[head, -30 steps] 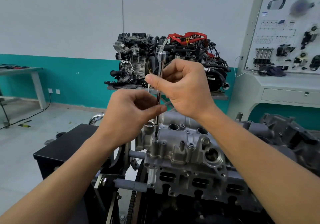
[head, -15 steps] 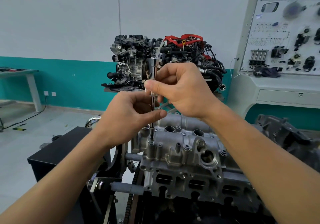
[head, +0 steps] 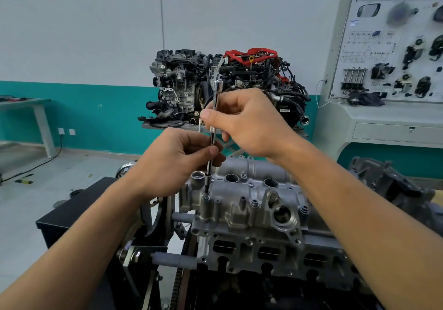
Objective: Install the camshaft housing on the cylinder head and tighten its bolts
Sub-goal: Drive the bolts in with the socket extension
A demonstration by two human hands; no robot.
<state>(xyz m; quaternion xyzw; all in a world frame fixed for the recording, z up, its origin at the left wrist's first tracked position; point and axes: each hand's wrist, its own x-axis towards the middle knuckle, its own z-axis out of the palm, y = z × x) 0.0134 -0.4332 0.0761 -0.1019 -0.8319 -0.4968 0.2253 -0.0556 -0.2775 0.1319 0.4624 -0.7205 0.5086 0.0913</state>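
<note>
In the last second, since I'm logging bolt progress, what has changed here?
Nothing visibly moved or was let go. The left hand and right hand keep their grip on the upright long driver, its tip on the same bolt at the left end of the housing. Only the view shifted slightly.

The camshaft housing (head: 242, 204) sits on the cylinder head (head: 263, 254). A driver (head: 217, 94) stands upright on a bolt (head: 206, 198) at its left end (left hand (head: 175, 163) low on the shaft, right hand (head: 251, 122) above). Two engines (head: 182, 82) stand behind; a display board (head: 383, 46) right, a table (head: 24, 101) far left.
</note>
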